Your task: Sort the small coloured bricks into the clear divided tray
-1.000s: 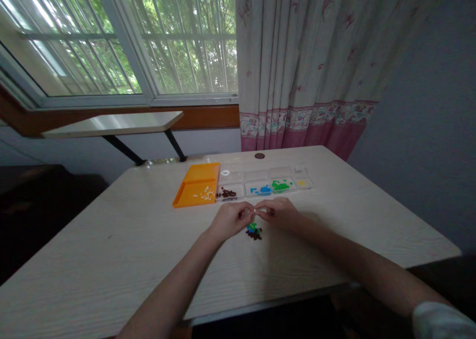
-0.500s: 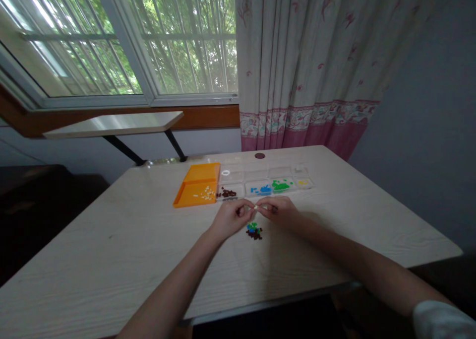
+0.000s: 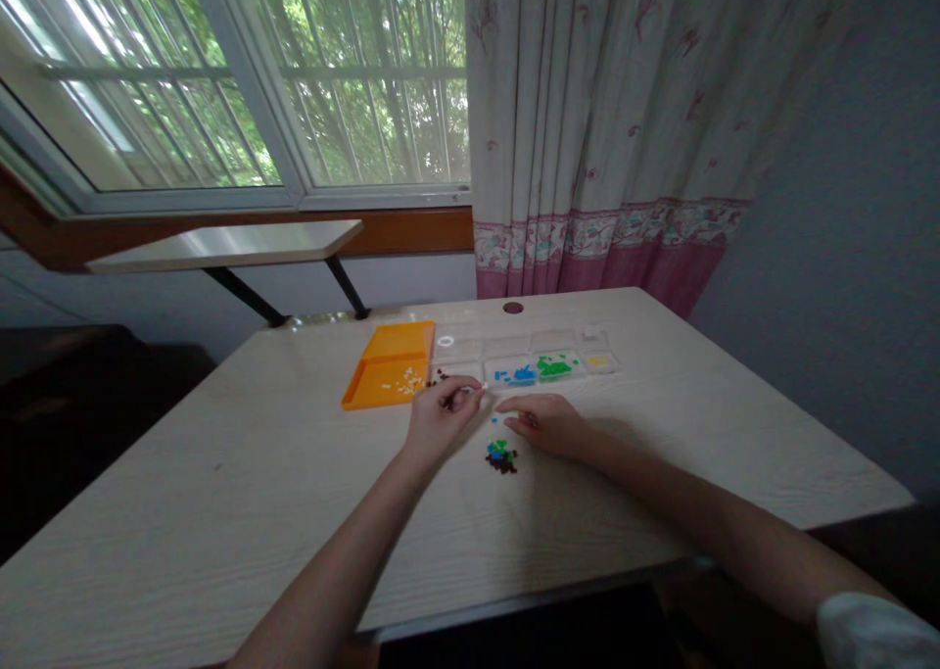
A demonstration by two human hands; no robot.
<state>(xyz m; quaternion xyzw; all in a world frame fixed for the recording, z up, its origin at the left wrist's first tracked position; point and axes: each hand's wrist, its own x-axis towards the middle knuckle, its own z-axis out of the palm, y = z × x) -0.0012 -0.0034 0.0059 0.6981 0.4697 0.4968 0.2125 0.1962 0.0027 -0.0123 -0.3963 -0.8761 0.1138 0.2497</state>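
My left hand (image 3: 446, 407) is closed, with a tiny white piece (image 3: 484, 386) pinched between thumb and index fingertip. Its exact kind is too small to make out. My right hand (image 3: 541, 422) is just to the right, thumb and index finger apart and nothing visible between them. Close to its fingertips, a single small blue piece (image 3: 494, 420) lies on the table. Nearer to me is a little cluster of green, blue and dark brown pieces (image 3: 501, 456). Brown pieces (image 3: 439, 377) in the clear box are partly hidden behind my left hand.
An orange two-part tray (image 3: 400, 339) holds scattered white pieces. Beside it, a clear compartment box (image 3: 506, 337) contains blue pieces (image 3: 523, 374), green pieces (image 3: 552, 366) and yellow pieces (image 3: 598, 361). A raised shelf (image 3: 242, 242) stands at the back left of the wooden table (image 3: 242, 512).
My hands have parted. The left moved left and slightly up with the white piece, while the right hand's fingers opened. The lone blue piece on the table is now visible.
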